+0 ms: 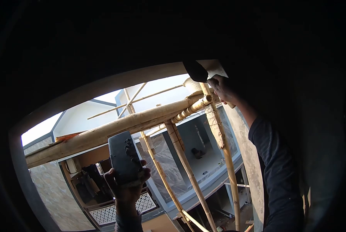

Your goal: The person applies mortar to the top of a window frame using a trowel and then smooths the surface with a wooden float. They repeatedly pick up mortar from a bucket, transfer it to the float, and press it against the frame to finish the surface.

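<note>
A pale building with blue-grey frames (219,160) stands beyond a thick, tan bamboo pole (107,127) slanting across a grey plastered wall opening (157,72), whose lit upper edge runs above the pole. Slimmer tan bamboo uprights (190,174) drop below the pole's right half, one of them bound to a crosspiece near its right end. Below the pole's left half, a white lattice panel (103,214) sits under dark hanging cloth (88,181). On the near side of the pole, a person in dark sleeves holds up a dark, flat, roughly rectangular board (120,162), its top overlapping the pole and most of it below. Above the pole's right end, a dark, broad-bladed trowel (196,71) is raised at the opening's upper edge; whether its blade touches the surface cannot be told. The left hand (128,191) grips the board's lower end, fingers and thumb along its sides; the right hand (225,91) is closed around the trowel's handle. Small dark lumps (129,149) cling to the board, just below the pole.
</note>
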Motion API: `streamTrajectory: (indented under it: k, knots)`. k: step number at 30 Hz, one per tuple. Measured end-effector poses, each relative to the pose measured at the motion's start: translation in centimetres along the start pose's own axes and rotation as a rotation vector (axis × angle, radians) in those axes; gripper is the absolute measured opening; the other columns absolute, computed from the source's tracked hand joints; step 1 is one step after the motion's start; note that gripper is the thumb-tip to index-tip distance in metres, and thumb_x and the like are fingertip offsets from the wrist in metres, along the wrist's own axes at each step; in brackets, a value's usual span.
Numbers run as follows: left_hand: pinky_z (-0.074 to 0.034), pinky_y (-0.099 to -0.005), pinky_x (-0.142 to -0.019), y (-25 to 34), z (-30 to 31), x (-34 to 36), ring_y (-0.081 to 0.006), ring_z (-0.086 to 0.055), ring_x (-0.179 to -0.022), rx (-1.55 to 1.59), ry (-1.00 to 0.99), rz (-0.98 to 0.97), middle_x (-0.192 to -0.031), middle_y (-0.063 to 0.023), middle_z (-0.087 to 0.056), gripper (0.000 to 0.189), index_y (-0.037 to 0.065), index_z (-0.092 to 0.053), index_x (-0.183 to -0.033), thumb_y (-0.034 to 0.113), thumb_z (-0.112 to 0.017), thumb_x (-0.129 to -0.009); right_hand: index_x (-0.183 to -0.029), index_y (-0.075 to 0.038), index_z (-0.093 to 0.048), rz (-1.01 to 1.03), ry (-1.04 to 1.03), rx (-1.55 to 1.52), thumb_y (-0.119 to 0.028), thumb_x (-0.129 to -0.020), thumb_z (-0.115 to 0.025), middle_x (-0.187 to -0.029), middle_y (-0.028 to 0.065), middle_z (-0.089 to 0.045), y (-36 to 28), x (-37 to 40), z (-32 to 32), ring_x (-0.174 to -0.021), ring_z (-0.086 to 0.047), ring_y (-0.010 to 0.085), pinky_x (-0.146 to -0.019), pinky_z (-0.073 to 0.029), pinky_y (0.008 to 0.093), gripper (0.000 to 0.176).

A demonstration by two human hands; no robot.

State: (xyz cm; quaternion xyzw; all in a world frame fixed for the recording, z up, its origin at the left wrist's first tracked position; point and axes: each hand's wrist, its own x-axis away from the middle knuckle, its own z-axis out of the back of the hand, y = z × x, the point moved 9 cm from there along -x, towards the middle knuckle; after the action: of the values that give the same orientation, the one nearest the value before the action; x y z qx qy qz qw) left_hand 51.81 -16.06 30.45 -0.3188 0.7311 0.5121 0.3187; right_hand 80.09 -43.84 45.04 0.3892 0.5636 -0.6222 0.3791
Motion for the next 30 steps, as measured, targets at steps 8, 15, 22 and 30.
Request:
streamTrajectory:
  k: [8,15,22,30]
  knots:
    - [-0.05,-0.0399,-0.077,0.5,0.7,0.0,-0.03,-0.059,-0.085,-0.048,0.045,-0.006,-0.11,-0.0239,-0.059,0.076,-0.003,-0.042,-0.132,0.057,-0.041,-0.085,-0.117,-0.003,-0.056,-0.105,0.016,0.191,-0.033,-0.101,-0.042,-0.06,0.0108,-0.059,4.5,-4.3,1.6,-0.037,-0.054,0.0166,-0.032,-0.044,0.0298,0.036]
    - [-0.049,-0.0395,-0.077,-1.4,-0.5,-0.9,-0.0293,-0.059,-0.082,-0.063,0.016,0.007,-0.111,-0.0243,-0.06,0.075,-0.003,-0.047,-0.129,0.057,-0.04,-0.083,-0.105,0.006,-0.059,0.004,-0.206,0.041,-0.035,-0.102,-0.04,-0.079,0.018,-0.067,-5.6,0.6,-2.2,-0.05,-0.066,0.0208,-0.048,-0.055,0.0303,0.045]
    - [-0.05,-0.0426,-0.081,-5.5,-0.9,-1.9,-0.0338,-0.061,-0.087,0.01,-0.034,0.141,-0.11,-0.0242,-0.061,0.074,-0.002,-0.047,-0.129,0.055,-0.042,-0.082,-0.108,0.0,-0.06,0.449,-0.194,0.133,-0.044,-0.101,-0.039,-0.078,0.016,-0.065,-13.0,4.9,-4.3,-0.071,-0.068,0.0249,-0.07,-0.052,0.0383,0.049]
    - [-0.052,-0.0455,-0.082,-6.9,-0.9,-2.2,-0.0395,-0.061,-0.093,0.06,-0.041,0.187,-0.111,-0.0277,-0.058,0.076,-0.002,-0.042,-0.133,0.053,-0.046,-0.081,-0.108,-0.001,-0.06,0.188,-0.334,-0.04,-0.046,-0.1,-0.041,-0.082,0.0143,-0.066,-6.6,9.5,-2.8,-0.07,-0.068,0.0249,-0.067,-0.053,0.0371,0.05]
